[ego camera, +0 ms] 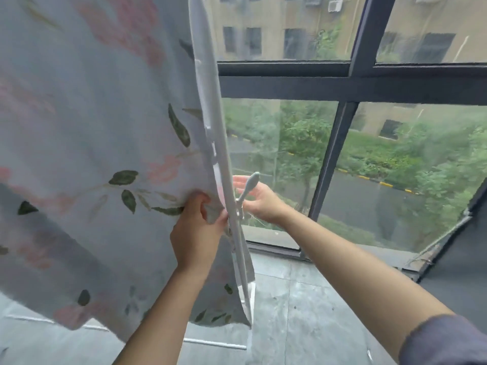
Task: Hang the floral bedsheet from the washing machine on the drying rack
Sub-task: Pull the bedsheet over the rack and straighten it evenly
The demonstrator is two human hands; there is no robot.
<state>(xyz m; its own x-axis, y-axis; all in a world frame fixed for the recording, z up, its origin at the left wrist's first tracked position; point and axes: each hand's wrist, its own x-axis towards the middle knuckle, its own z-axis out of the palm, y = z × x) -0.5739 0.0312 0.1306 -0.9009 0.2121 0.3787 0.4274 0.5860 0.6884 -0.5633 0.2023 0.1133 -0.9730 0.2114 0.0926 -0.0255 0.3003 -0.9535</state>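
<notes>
The floral bedsheet [92, 154], pale with pink flowers and green leaves, hangs in front of me and fills the left half of the view. Its folded right edge runs down the middle as a narrow white strip. My left hand [196, 230] pinches the sheet near that edge, fingers closed on the fabric. My right hand [259, 201] is just beyond the edge, fingers spread, palm toward the sheet, holding nothing. The bar the sheet hangs from is above the view.
A grey window crank handle [247, 191] sticks out in front of my right hand. A dark-framed window [334, 159] stands ahead. A white rack bar [216, 343] lies low over the grey tiled floor [303, 299]. A dark panel [453, 259] leans at right.
</notes>
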